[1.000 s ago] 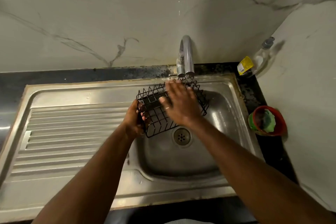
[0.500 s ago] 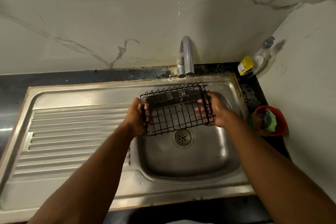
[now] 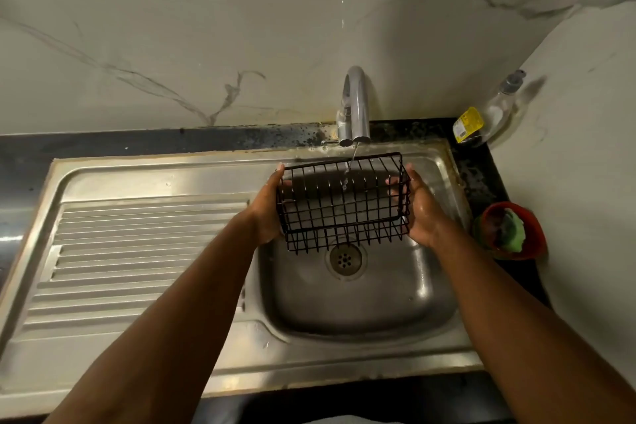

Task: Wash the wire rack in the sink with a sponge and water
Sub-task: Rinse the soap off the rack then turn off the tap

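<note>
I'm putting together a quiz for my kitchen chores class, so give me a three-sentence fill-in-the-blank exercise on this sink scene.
1. The left hand and right hand hold the wire rack under the running ___.
2. The green sponge sits in a ___ bowl.
3. ___ hand holds the sponge.

Missing words: faucet; red; neither.

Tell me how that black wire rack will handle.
Probably stiff: the wire rack holds its box shape though left hand and right hand grip only its ends. Likely light: open mesh. Possibly slippery: water runs over it.
</note>
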A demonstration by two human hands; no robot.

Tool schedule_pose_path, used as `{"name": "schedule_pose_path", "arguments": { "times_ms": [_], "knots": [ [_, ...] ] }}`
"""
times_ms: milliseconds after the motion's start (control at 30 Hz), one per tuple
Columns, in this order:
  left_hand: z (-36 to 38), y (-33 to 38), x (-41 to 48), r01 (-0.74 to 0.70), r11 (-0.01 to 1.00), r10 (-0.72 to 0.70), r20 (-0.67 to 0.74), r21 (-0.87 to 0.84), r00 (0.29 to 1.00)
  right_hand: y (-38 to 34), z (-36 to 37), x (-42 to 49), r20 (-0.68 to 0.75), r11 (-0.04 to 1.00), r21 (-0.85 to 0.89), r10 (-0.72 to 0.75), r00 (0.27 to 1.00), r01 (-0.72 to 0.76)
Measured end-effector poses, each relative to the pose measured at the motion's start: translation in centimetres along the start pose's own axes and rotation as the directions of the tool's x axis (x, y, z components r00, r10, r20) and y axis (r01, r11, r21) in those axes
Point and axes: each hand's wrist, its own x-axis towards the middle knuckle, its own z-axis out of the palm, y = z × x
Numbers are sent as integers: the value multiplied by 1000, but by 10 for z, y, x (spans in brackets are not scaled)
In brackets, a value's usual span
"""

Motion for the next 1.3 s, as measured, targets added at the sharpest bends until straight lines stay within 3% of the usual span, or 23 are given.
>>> {"name": "schedule_pose_path", "arguments": {
  "times_ms": [133, 233, 433, 567, 700, 800, 900, 1000, 1133, 1200, 1300],
  "knots": [
    [12, 4, 8, 57, 995, -59, 26, 81, 998, 2, -6, 9, -184, 983, -16, 176, 967, -182],
    [24, 9, 14, 72, 991, -71, -14, 117, 997, 3, -16, 7, -272, 935, 41, 351, 896, -353],
    [45, 23, 14, 123, 972, -113, -59, 199, 992, -12, -28, 2, -262, 885, 47, 458, 849, -463],
    [36, 27, 17, 114, 976, -107, -47, 188, 993, -27, -13, -5, -213, 908, 13, 411, 886, -418],
    [26, 30, -9, -39, 999, 41, -77, 23, 996, -29, 5, -9, -140, 955, 18, 295, 945, -295],
    [12, 16, -10, -64, 986, 53, -76, -152, 996, -23, 7, -13, -84, 983, 113, 155, 984, -145],
    [1, 0, -7, -102, 963, 88, -67, -248, 994, -12, -2, -20, 70, 961, 273, 36, 997, -54],
    [1, -7, -13, -156, 967, 156, -13, -200, 988, -6, -9, -21, 168, 940, 336, -2, 986, -55],
    [4, -12, -11, -181, 983, 182, 36, -40, 983, 4, -16, -15, 178, 963, 177, 171, 969, -202],
    [3, -9, -7, -174, 985, 173, 53, 22, 984, 8, -25, -11, 161, 955, 191, 198, 967, -228],
    [4, -1, -7, -65, 983, 70, -22, 173, 997, 18, -36, 0, 117, 974, 2, 224, 967, -226]
  ]
}}
